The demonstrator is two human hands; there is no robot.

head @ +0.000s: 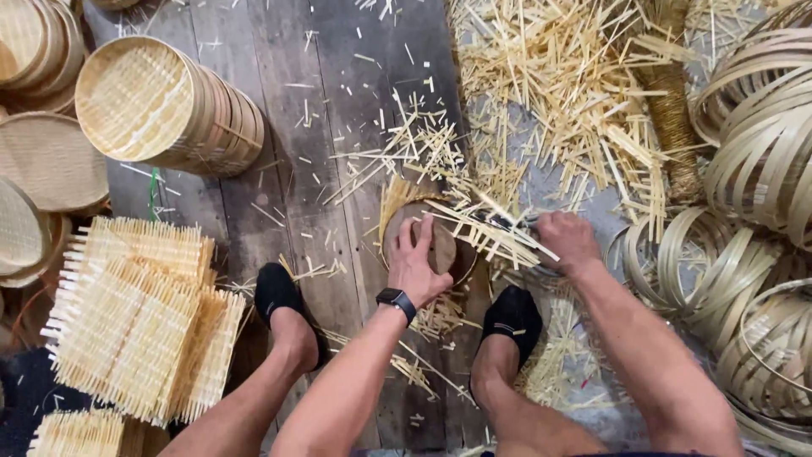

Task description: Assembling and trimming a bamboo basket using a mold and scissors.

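My left hand (417, 261), with a dark watch on the wrist, presses on a round woven bamboo basket (441, 247) that lies on the plank floor between my feet. Loose ends of bamboo strips (486, 230) stick out over its right rim. My right hand (565, 239) is closed around a dark cutting tool (506, 222) at those strip ends. How the tool's blades stand is hidden.
Stacks of finished round baskets (165, 106) lie upper left. Square woven mats (139, 326) are piled at the left. Coiled bamboo hoops (757, 211) fill the right side. Cut bamboo splinters (558, 76) litter the floor ahead. My feet in black socks (512, 317) flank the basket.
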